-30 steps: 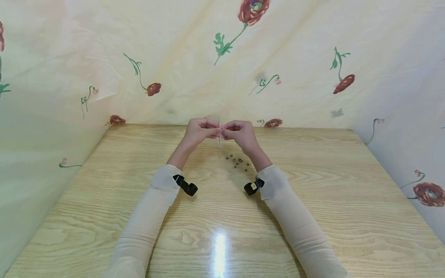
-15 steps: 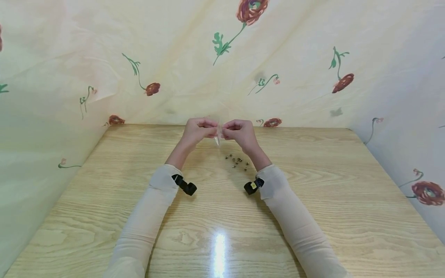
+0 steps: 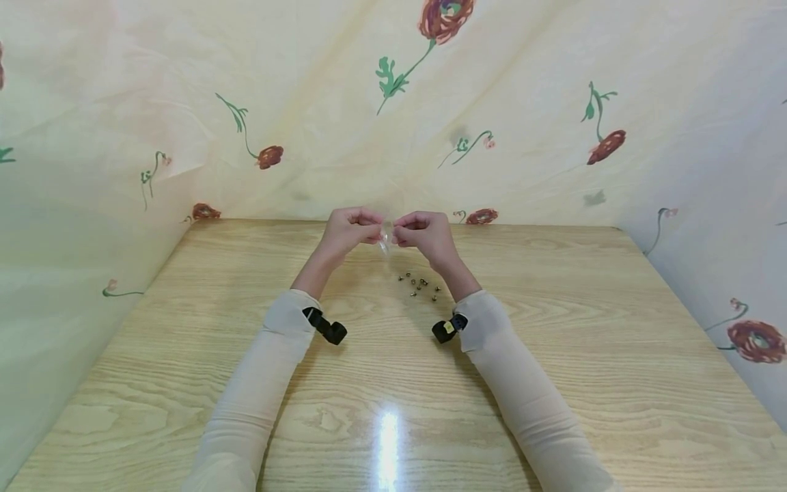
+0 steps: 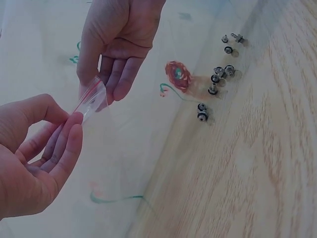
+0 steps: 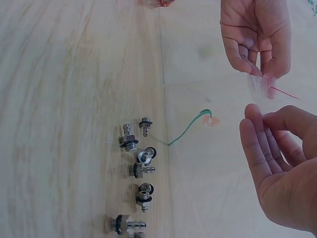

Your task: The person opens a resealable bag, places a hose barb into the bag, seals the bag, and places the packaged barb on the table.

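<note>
Both hands are raised over the far edge of the table, with a small clear zip bag (image 3: 386, 240) between them. My left hand (image 3: 347, 231) pinches one side of the bag between thumb and fingers. From the other side, my right hand (image 3: 428, 237) pinches the bag near its top. A red line runs along the zip of the bag (image 4: 92, 99) in the left wrist view, where its film bulges apart a little. Several small metal barbed fittings (image 5: 141, 170) with black rings lie loose on the table, nearer the body than the hands.
The wood-grain table (image 3: 393, 369) carries a bright light reflection near its front. A flowered cloth (image 3: 344, 123) hangs behind the table and along both sides. Black wrist cameras (image 3: 334, 333) jut inward from the sleeves.
The bag was a thin upright sliver seen edge-on and now shows more of its film, spread slightly. The left hand has shifted a little to the left; the fittings have not moved.
</note>
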Demonstrator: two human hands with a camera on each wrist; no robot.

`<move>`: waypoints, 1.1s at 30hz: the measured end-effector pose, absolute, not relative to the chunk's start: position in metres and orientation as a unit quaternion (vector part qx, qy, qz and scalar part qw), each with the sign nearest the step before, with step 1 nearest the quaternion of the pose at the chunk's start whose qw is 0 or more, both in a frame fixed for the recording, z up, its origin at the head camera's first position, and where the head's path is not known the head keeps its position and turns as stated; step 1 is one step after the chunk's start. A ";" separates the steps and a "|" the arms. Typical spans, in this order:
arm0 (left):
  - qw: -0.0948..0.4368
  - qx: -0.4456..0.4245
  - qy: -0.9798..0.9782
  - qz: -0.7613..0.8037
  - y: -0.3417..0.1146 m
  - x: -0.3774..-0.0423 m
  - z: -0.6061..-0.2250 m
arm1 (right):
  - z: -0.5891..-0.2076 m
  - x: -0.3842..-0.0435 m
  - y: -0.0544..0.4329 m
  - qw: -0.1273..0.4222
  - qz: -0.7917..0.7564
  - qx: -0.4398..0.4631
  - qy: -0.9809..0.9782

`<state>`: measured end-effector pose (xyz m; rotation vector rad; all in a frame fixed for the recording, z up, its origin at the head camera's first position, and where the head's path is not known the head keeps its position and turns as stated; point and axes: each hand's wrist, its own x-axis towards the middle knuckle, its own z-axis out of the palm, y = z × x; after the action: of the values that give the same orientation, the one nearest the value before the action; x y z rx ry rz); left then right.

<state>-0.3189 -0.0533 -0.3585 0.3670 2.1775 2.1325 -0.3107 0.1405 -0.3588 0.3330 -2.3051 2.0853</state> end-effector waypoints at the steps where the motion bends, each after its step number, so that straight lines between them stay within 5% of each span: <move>1: 0.035 0.120 0.709 0.694 -0.054 -0.319 -0.358 | -0.359 -0.311 0.141 0.008 0.666 0.105 -0.738; 33: 0.026 0.092 0.721 0.687 -0.066 -0.320 -0.351 | -0.357 -0.312 0.151 0.014 0.660 0.087 -0.746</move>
<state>-0.3199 -0.0665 -0.3506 0.2852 2.2282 2.1224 -0.3121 0.1510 -0.3566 0.2698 -2.3252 2.0545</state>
